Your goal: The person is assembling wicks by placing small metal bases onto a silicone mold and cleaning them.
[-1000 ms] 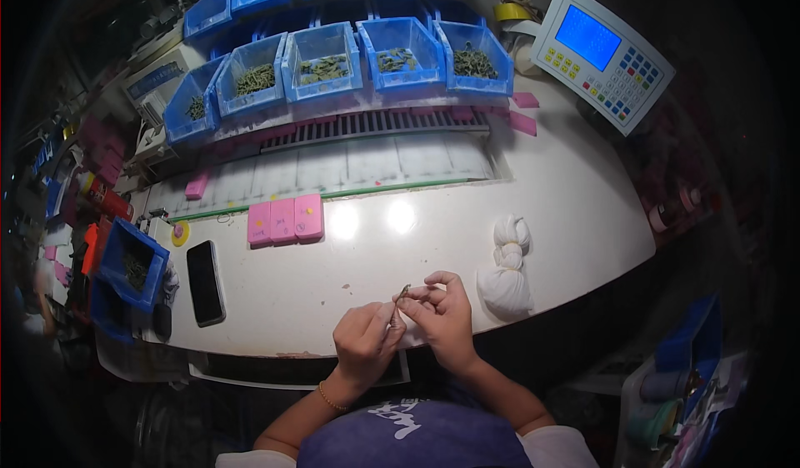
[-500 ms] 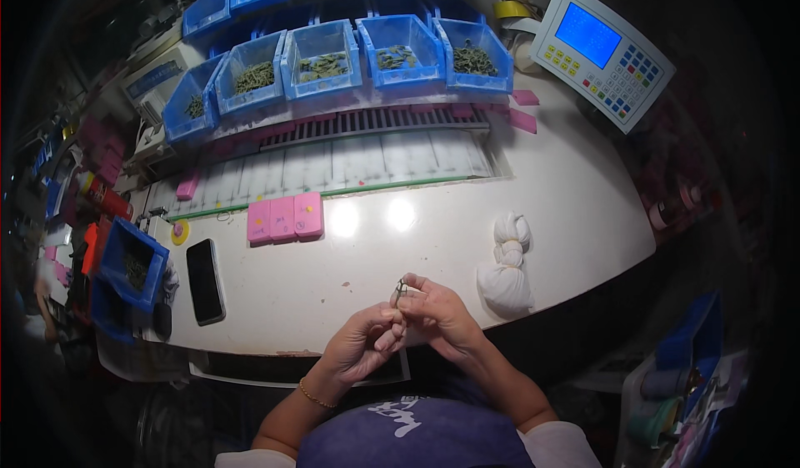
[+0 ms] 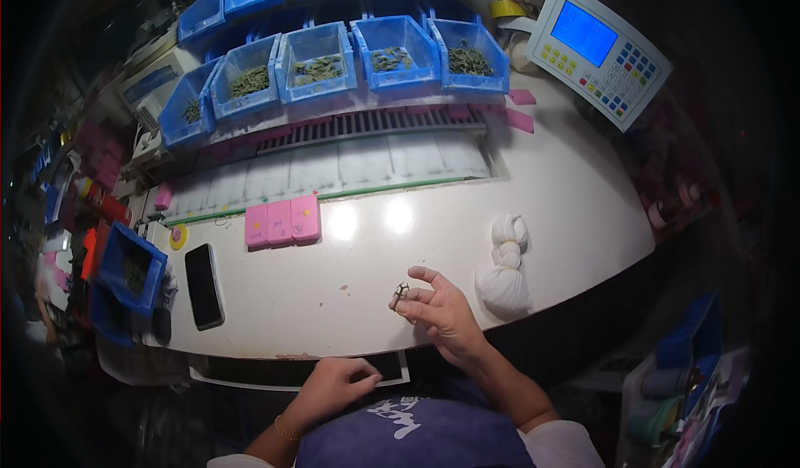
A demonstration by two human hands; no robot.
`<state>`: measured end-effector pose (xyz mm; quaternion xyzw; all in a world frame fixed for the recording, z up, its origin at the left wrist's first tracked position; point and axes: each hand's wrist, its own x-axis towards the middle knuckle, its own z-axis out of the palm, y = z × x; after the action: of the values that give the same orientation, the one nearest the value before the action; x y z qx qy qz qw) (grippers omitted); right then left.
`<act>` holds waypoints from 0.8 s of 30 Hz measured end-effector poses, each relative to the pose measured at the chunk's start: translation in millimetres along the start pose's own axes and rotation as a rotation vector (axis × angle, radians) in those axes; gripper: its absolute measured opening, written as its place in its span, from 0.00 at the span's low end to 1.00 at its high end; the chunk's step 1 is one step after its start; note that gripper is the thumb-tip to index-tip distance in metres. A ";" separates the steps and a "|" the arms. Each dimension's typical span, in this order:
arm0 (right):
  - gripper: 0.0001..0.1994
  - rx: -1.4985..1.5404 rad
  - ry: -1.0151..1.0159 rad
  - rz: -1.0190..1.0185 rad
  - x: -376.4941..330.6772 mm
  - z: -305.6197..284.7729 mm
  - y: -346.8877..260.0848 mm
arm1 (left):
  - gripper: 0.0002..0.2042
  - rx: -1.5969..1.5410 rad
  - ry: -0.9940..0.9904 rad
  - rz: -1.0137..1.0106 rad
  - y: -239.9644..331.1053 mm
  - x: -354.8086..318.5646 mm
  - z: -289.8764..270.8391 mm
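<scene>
Above the near edge of the table, my right hand pinches a small dark branched piece between thumb and fingers, with the index finger raised. The piece is thin and openwork; its exact kind is too small to make out. My left hand is lower, over the open drawer under the table edge. Its fingers are loosely curled and apart from the thumb, and nothing shows in them. A bundle of knotted white cloth lies right of my right hand.
Blue bins holding small greenish pieces stand in rows at the back. Three pink blocks and a black phone lie on the white table. A keypad console stands back right. More blue bins sit at left.
My left hand has let go of the small piece and moved down and left to the drawer. My right hand keeps hold of the piece, in nearly the same place.
</scene>
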<state>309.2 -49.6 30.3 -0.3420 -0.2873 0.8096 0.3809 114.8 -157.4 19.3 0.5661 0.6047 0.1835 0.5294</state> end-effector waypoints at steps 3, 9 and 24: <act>0.35 -0.036 -0.005 -0.013 4.0 -2.4 2.9 | 0.09 0.434 0.192 0.035 -24.7 -10.8 -1.3; 0.36 0.023 -0.022 0.026 11.3 -2.4 6.7 | 0.07 -0.004 0.274 0.001 6.1 -5.3 -15.5; 0.35 -0.004 -0.024 -0.113 12.5 -5.5 23.7 | 0.08 -1.003 0.129 0.131 20.4 57.7 -7.5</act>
<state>297.5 -51.2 5.7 -0.3161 -0.3123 0.7903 0.4218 130.1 -97.9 13.9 0.2667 0.4368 0.5186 0.6850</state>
